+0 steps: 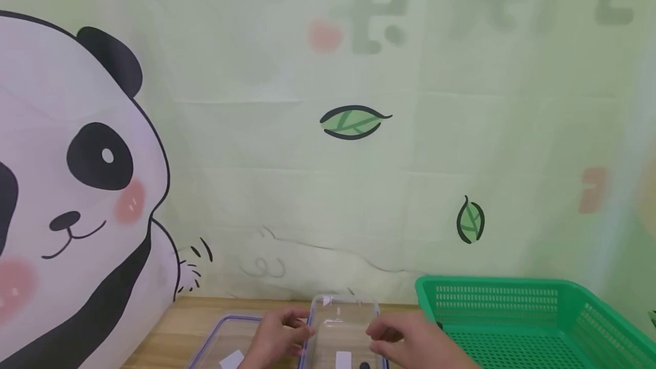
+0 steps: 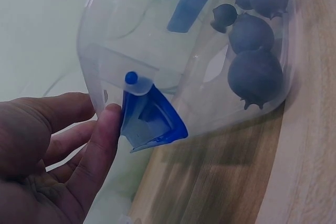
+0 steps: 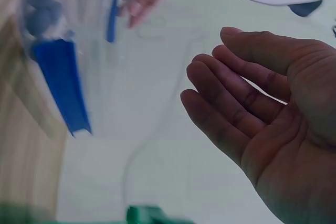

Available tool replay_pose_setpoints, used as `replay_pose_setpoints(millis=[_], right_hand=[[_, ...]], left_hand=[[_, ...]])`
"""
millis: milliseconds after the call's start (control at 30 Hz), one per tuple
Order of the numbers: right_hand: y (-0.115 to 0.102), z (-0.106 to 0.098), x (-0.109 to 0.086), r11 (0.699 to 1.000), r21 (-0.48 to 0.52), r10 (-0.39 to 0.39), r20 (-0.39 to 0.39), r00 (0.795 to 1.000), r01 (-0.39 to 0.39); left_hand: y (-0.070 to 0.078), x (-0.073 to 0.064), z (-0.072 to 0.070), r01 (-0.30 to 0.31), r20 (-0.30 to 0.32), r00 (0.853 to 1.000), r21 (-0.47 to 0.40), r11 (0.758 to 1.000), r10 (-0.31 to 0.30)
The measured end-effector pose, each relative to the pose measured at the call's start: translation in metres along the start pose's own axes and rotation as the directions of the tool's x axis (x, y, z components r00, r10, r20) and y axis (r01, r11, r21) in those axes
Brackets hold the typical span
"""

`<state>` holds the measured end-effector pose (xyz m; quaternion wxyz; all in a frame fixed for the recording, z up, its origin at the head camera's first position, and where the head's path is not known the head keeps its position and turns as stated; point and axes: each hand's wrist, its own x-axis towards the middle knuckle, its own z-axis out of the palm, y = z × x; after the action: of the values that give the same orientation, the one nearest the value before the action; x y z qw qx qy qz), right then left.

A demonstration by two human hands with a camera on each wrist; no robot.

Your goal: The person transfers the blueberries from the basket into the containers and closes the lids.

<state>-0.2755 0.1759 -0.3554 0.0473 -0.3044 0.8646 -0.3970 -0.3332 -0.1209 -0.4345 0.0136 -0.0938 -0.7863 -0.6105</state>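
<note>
In front of me stands a clear plastic food container (image 1: 344, 329) with blue side latches. Dark round fruit-like pieces with small pointed crowns (image 2: 255, 76) lie inside it; their kind is unclear. My left hand (image 2: 58, 145) is at the container's left edge, its thumb at the rim and a fingertip against the blue latch (image 2: 152, 119), which hangs outward. On the other side my right hand (image 3: 262, 93) holds nothing, its fingers slightly bent and the thumb apart. It hovers near the right wall, away from the other blue latch (image 3: 63, 82).
A green perforated basket (image 1: 492, 283) stands to the right. At the left, a flat clear plastic piece with a blue edge (image 1: 220, 323) lies on the wooden table (image 1: 179, 323). Close behind hangs a pale green backdrop (image 1: 246, 147) with a panda print.
</note>
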Motion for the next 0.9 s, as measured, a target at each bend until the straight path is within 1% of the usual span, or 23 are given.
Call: replay_pose_setpoints(millis=[133, 200, 333, 500, 600, 767, 900], right_hand=[[-0.007, -0.021, -0.013, 0.994, -0.089, -0.076, -0.080, 0.994, 0.069], [-0.010, -0.032, -0.018, 0.988, -0.136, -0.088, -0.107, 0.990, 0.073], [-0.016, -0.054, -0.024, 0.972, -0.225, -0.104, -0.129, 0.986, 0.074], [-0.017, -0.080, -0.027, 0.945, -0.308, -0.157, -0.136, 0.978, 0.109], [-0.012, -0.094, -0.026, 0.943, -0.312, -0.162, -0.140, 0.977, 0.112], [0.005, -0.110, -0.022, 0.959, -0.275, -0.107, -0.128, 0.986, 0.068], [0.023, -0.116, -0.016, 0.969, -0.246, -0.060, -0.098, 0.993, 0.034]], left_hand=[[0.001, 0.000, 0.002, 0.006, 0.002, 1.000, 0.001, 1.000, -0.006], [0.001, 0.001, 0.003, 0.008, -0.001, 1.000, 0.004, 1.000, -0.008], [0.002, 0.001, 0.002, 0.011, -0.005, 1.000, 0.006, 1.000, -0.011], [0.001, 0.001, 0.001, 0.012, 0.000, 1.000, 0.002, 1.000, -0.012], [0.001, 0.001, 0.000, 0.016, -0.001, 1.000, 0.004, 1.000, -0.016], [-0.001, 0.001, 0.000, 0.019, 0.000, 1.000, -0.004, 1.000, -0.019], [-0.002, 0.001, 0.001, 0.026, -0.002, 1.000, -0.006, 1.000, -0.026]])
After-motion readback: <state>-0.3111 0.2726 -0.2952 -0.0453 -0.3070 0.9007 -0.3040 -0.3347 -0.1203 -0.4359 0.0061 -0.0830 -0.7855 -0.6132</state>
